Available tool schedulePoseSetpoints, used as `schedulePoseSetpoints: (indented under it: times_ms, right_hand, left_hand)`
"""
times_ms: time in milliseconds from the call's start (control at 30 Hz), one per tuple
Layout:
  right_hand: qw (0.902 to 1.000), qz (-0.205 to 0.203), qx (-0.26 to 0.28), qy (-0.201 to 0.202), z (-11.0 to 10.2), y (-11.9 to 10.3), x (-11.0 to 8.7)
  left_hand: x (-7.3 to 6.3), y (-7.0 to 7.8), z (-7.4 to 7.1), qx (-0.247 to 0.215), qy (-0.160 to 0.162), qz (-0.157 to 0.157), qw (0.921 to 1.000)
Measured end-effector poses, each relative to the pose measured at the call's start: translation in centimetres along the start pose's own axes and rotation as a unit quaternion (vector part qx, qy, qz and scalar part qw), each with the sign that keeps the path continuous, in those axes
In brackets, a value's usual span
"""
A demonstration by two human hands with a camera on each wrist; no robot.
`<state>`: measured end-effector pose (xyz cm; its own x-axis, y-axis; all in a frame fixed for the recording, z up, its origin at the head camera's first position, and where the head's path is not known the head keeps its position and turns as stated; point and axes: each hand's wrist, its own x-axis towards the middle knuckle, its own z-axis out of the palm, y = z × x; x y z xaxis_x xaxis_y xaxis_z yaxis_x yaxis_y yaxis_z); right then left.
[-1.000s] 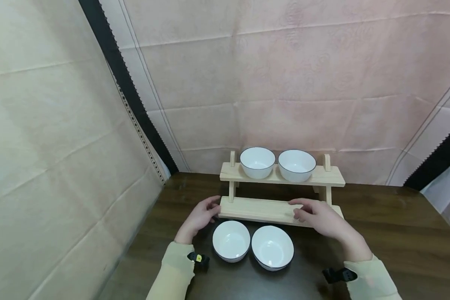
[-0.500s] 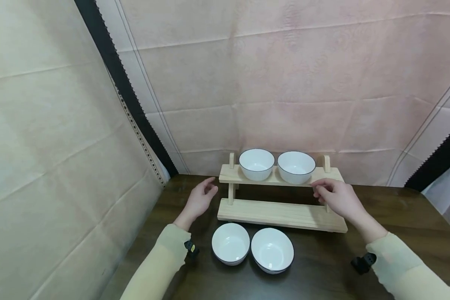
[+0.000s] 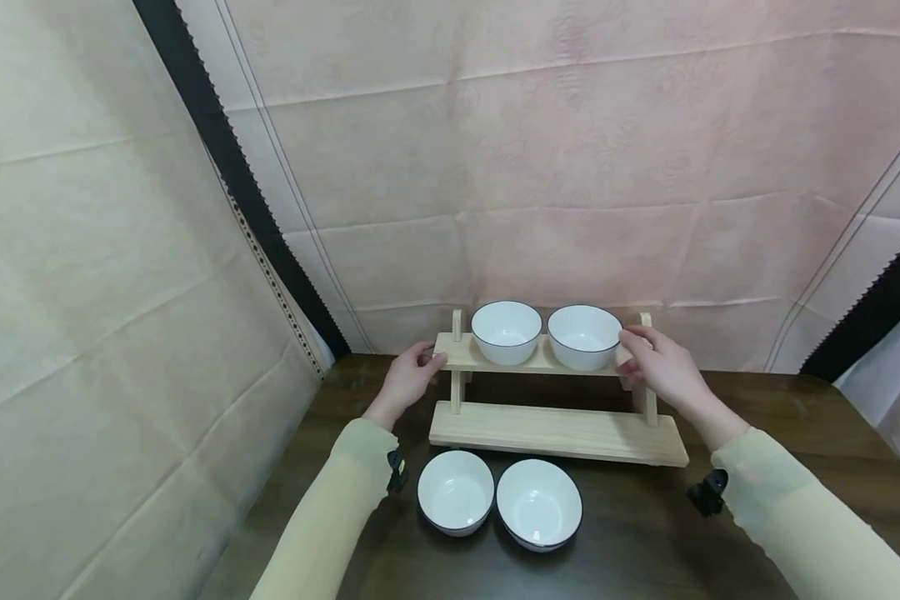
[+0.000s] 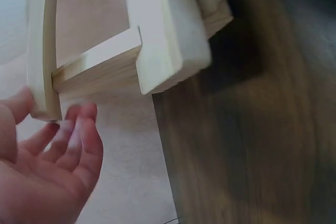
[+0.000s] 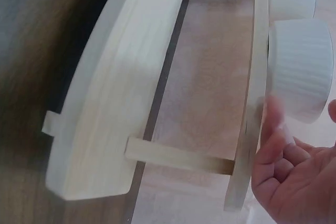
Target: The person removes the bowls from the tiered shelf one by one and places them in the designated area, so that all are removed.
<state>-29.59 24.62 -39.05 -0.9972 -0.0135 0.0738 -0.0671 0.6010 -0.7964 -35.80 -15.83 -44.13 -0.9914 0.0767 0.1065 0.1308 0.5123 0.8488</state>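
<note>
Both hands have come up from the lower shelf, where they were a second ago, to the ends of the upper one — the left hand (image 3: pixel 408 377) at its left end, the right hand (image 3: pixel 669 371) near its right. Between the two sets of fingers stands the wooden rack (image 3: pixel 558 432), upright and two-tiered. At the left, the thumb lies over the upper shelf's end and the fingers curl beneath it, so that hand grips the board. At the right, the fingers are half bent and clasp nothing; one fingertip reaches the upper shelf close by the right upper bowl (image 3: pixel 583 357), though I cannot tell whether it touches that bowl. Farther from those fingers, just beside it on the same shelf, sits the left upper bowl (image 3: pixel 505 353). Nearer the person than either hand's fingers, in front of the rack, are the left front bowl (image 3: pixel 456 490) and the right front bowl (image 3: pixel 538 504) — side by side on the brown table (image 3: pixel 607 571), white with dark rims. Beyond the fingertips, a creased pale cloth (image 3: pixel 570 167) rises behind the table.
</note>
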Motion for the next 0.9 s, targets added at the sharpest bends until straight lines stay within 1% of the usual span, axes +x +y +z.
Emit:
schedulePoseSetpoints:
  times_ms: [100,200,300,433,533,700,800,900]
  right_hand:
    - [0.9999,0.002,0.015,0.003,0.4,-0.5,0.4]
    - [0.9994,0.004,0.035,0.004,0.7,-0.8,0.7]
    - [0.9982,0.004,0.059,0.004,0.9,-1.0,0.9]
    - [0.9965,0.002,0.083,-0.004,1.1,-1.0,1.0]
    - [0.9961,0.002,0.088,-0.011,1.3,-1.0,1.1]
    - [0.9959,0.007,0.089,-0.011,1.5,-0.9,1.1]
    - [0.9959,0.004,0.090,-0.011,1.4,-0.8,1.1]
    - [0.9960,-0.002,0.089,-0.008,1.3,-0.8,1.1]
  left_hand:
    - [0.4,0.6,0.1,-0.043,-0.017,-0.032,0.9984]
    - [0.8,1.3,0.2,-0.078,-0.026,-0.056,0.9950]
    - [1.1,1.7,0.2,-0.086,-0.033,-0.071,0.9932]
    - [1.2,2.0,0.1,-0.082,-0.035,-0.086,0.9923]
    - [1.1,2.0,0.0,-0.073,-0.033,-0.093,0.9925]
    - [0.9,2.2,0.2,-0.057,-0.029,-0.092,0.9937]
    - [1.0,2.3,0.3,-0.058,-0.029,-0.092,0.9936]
    - [1.2,2.4,0.4,-0.061,-0.034,-0.085,0.9939]
